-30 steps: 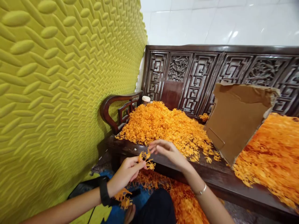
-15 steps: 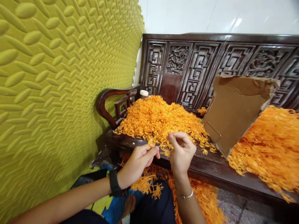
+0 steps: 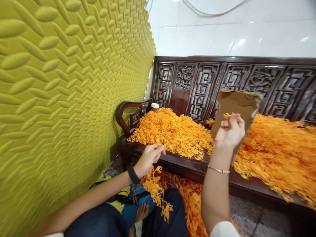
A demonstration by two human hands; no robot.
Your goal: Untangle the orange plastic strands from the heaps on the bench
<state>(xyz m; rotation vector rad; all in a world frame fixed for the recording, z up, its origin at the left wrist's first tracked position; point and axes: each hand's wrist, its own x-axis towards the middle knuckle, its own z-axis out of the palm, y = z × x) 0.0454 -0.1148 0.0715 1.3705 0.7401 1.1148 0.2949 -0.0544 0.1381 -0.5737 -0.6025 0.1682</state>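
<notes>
My left hand (image 3: 149,158) is closed in front of the bench edge, pinching a strand of orange plastic pieces (image 3: 156,191) that dangles below it over my lap. Raised at the right, my right hand (image 3: 229,133) pinches a small orange plastic piece (image 3: 227,115) between thumb and fingers, in front of a cardboard flap (image 3: 225,102). Beyond my left hand, a heap of small orange pieces (image 3: 172,130) covers the left part of the dark wooden bench (image 3: 177,164). To the right of the cardboard lies a larger pile of orange strands (image 3: 276,154).
The bench has a carved back (image 3: 206,80) and a curved armrest (image 3: 123,113). A white-lidded container (image 3: 155,106) stands behind the heap. A yellow textured mat (image 3: 74,98) rises at the left. More orange strands (image 3: 195,200) lie below the bench edge.
My right hand has moved up and right, away from my left hand, carrying the small orange piece. My left hand stays low with the strand. The view has tilted up slightly and shifted.
</notes>
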